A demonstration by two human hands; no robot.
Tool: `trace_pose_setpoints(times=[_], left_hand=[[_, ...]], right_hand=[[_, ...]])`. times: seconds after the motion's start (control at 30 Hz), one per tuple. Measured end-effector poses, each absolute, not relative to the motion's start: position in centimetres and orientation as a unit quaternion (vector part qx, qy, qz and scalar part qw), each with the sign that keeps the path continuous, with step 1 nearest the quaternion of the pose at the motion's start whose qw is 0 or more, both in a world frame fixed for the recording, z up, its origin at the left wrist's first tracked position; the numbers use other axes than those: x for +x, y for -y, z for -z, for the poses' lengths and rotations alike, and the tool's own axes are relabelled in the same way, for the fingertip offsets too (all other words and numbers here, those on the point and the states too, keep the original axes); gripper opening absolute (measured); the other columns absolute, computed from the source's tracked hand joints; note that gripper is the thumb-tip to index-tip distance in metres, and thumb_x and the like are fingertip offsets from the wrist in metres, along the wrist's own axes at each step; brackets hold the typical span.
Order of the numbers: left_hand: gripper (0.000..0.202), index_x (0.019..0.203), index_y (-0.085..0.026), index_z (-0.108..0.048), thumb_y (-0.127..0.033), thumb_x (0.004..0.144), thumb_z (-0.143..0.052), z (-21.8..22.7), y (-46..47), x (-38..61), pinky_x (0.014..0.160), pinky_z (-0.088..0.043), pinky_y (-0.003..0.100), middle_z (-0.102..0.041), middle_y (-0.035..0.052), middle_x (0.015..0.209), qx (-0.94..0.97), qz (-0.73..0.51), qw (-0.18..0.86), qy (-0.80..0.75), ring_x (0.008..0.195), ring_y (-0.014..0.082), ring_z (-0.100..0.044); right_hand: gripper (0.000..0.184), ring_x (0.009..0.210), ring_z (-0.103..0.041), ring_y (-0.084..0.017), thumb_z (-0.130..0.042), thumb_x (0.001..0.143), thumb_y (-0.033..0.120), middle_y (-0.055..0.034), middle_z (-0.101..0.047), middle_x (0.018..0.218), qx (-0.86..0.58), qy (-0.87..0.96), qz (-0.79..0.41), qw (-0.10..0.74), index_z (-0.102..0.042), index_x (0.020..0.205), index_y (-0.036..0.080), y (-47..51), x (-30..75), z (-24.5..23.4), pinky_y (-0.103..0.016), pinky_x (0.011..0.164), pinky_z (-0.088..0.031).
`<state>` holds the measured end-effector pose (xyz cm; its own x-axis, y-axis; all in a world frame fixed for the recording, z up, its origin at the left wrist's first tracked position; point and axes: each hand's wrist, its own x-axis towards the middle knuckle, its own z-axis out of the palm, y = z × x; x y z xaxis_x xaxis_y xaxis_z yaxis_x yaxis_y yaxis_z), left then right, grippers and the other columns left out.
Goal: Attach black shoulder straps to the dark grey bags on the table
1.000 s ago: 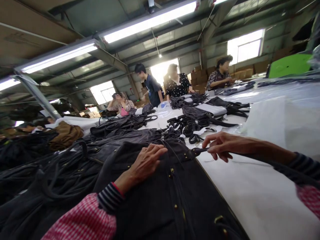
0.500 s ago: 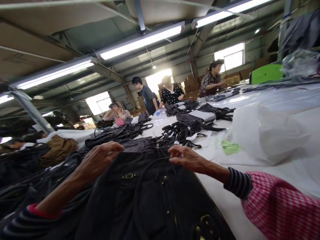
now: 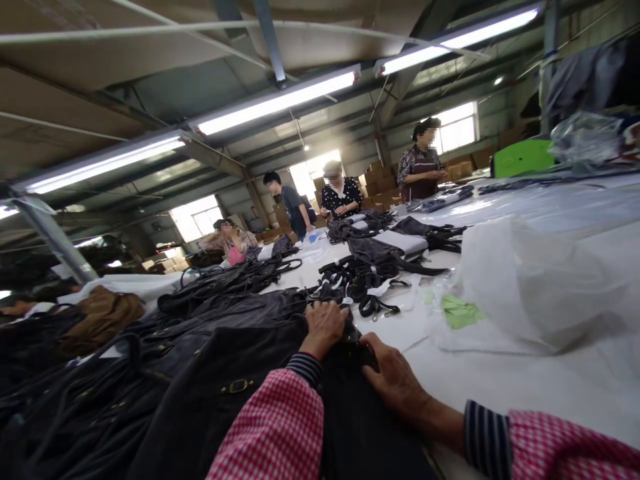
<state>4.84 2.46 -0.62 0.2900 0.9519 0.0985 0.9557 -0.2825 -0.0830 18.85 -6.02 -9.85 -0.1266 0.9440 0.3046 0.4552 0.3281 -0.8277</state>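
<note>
A black bag [image 3: 265, 353] with brass-coloured fittings lies in front of me on the white table [image 3: 480, 387]. At the bag's far right part, my left hand [image 3: 325, 327] is closed with its fingers curled over the dark fabric. Just to its right, my right hand [image 3: 397, 380] grips the bag's right edge; the thumb is on top and the other fingers are partly hidden. Small metal fittings show between my two hands. My left sleeve covers part of the bag.
Black bags [image 3: 100, 393] are heaped at left, beside a brown cloth item [image 3: 103, 317]. Bundled black straps [image 3: 367, 273] lie beyond my hands. White plastic sheeting [image 3: 520, 287] and a green piece [image 3: 460, 312] are at right. Several people work across the table.
My left hand has moved right, from the bag's far left corner to near my right hand. My right hand has come nearer to me and taken hold of the bag's edge.
</note>
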Motion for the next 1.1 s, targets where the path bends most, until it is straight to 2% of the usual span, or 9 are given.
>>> trace_pose_setpoints(times=[0.13, 0.2, 0.3, 0.43, 0.6, 0.73, 0.9, 1.0, 1.1], left_hand=[[0.049, 0.092, -0.016, -0.077, -0.054, 0.096, -0.047, 0.4, -4.9, 2.9, 0.094, -0.043, 0.056, -0.069, 0.0222, 0.114, -0.751, 0.036, 0.014, 0.659, 0.118, 0.0438, -0.058], [0.050, 0.082, -0.016, -0.075, -0.056, 0.096, -0.049, 0.7, -5.6, 3.1, 0.098, -0.042, 0.054, -0.072, 0.0177, 0.107, -0.751, 0.054, -0.029, 0.657, 0.117, 0.0384, -0.060], [0.044, 0.086, -0.015, -0.070, -0.054, 0.097, -0.054, 1.7, -6.4, 3.7, 0.097, -0.047, 0.048, -0.072, 0.0087, 0.097, -0.750, 0.102, -0.119, 0.642, 0.103, 0.0257, -0.065], [0.031, 0.091, -0.014, -0.069, -0.044, 0.093, -0.064, 2.5, -7.3, 3.2, 0.079, -0.054, 0.035, -0.070, 0.0027, 0.087, -0.731, 0.210, -0.258, 0.595, 0.082, 0.0175, -0.067], [0.025, 0.088, -0.015, -0.072, -0.037, 0.077, -0.076, 2.3, -8.7, 2.3, 0.062, -0.047, 0.024, -0.069, 0.0017, 0.074, -0.670, 0.357, -0.393, 0.520, 0.066, 0.0135, -0.063], [0.028, 0.076, -0.013, -0.063, -0.038, 0.086, -0.073, 2.4, -9.9, 2.4, 0.051, -0.041, 0.020, -0.056, -0.0047, 0.061, -0.605, 0.433, -0.454, 0.490, 0.050, 0.0072, -0.049], [0.033, 0.081, -0.014, -0.060, -0.044, 0.093, -0.066, 3.1, -10.1, 2.6, 0.044, -0.036, 0.019, -0.050, -0.0077, 0.058, -0.553, 0.495, -0.499, 0.448, 0.044, 0.0052, -0.041], [0.037, 0.080, -0.016, -0.064, -0.049, 0.079, -0.078, 3.2, -9.9, 2.9, 0.044, -0.034, 0.020, -0.049, -0.0073, 0.053, -0.541, 0.512, -0.515, 0.424, 0.043, 0.0062, -0.043], [0.037, 0.077, -0.016, -0.066, -0.047, 0.068, -0.085, 2.9, -9.9, 2.9, 0.047, -0.036, 0.022, -0.051, -0.0058, 0.052, -0.539, 0.514, -0.523, 0.414, 0.045, 0.0084, -0.046]], right_hand=[[0.041, 0.099, -0.066, -0.024, -0.052, 0.076, 0.008, -0.0071, -0.069, 0.107, -0.498, 0.713, -0.265, 0.417, -0.055, 0.115, 0.020, 6.6, 18.5, 9.5, -0.032, 0.087, -0.046], [0.040, 0.097, -0.067, -0.024, -0.051, 0.076, 0.007, -0.0071, -0.069, 0.105, -0.490, 0.730, -0.252, 0.404, -0.057, 0.114, 0.019, 7.0, 18.5, 9.1, -0.033, 0.087, -0.048], [0.039, 0.098, -0.068, -0.024, -0.047, 0.078, 0.006, -0.0078, -0.070, 0.107, -0.479, 0.757, -0.224, 0.384, -0.059, 0.113, 0.019, 7.4, 18.5, 8.8, -0.032, 0.086, -0.049], [0.039, 0.097, -0.069, -0.023, -0.045, 0.081, 0.007, -0.0072, -0.071, 0.108, -0.478, 0.777, -0.202, 0.355, -0.061, 0.113, 0.021, 7.6, 18.6, 8.6, -0.030, 0.083, -0.050], [0.037, 0.092, -0.071, -0.023, -0.043, 0.083, 0.009, -0.0056, -0.071, 0.102, -0.459, 0.798, -0.174, 0.349, -0.061, 0.111, 0.026, 7.5, 18.3, 9.2, -0.030, 0.078, -0.053], [0.029, 0.091, -0.072, -0.023, -0.046, 0.088, 0.016, -0.0056, -0.072, 0.105, -0.429, 0.810, -0.158, 0.367, -0.060, 0.112, 0.028, 6.9, 19.0, 10.1, -0.031, 0.077, -0.054], [0.022, 0.071, -0.069, -0.020, -0.044, 0.101, 0.032, -0.0014, -0.070, 0.081, -0.480, 0.783, -0.104, 0.381, -0.058, 0.117, 0.025, 3.0, 20.6, 6.2, -0.030, 0.067, -0.051], [0.024, 0.093, -0.068, -0.020, -0.043, 0.099, 0.018, -0.0071, -0.069, 0.110, -0.470, 0.792, 0.004, 0.389, -0.061, 0.114, 0.022, -1.2, 20.2, 1.7, -0.031, 0.082, -0.052], [0.046, 0.121, -0.058, -0.021, -0.043, 0.088, 0.000, -0.0089, -0.060, 0.135, -0.414, 0.855, 0.082, 0.300, -0.061, 0.125, 0.022, -4.8, 19.1, -1.5, -0.030, 0.094, -0.049]])
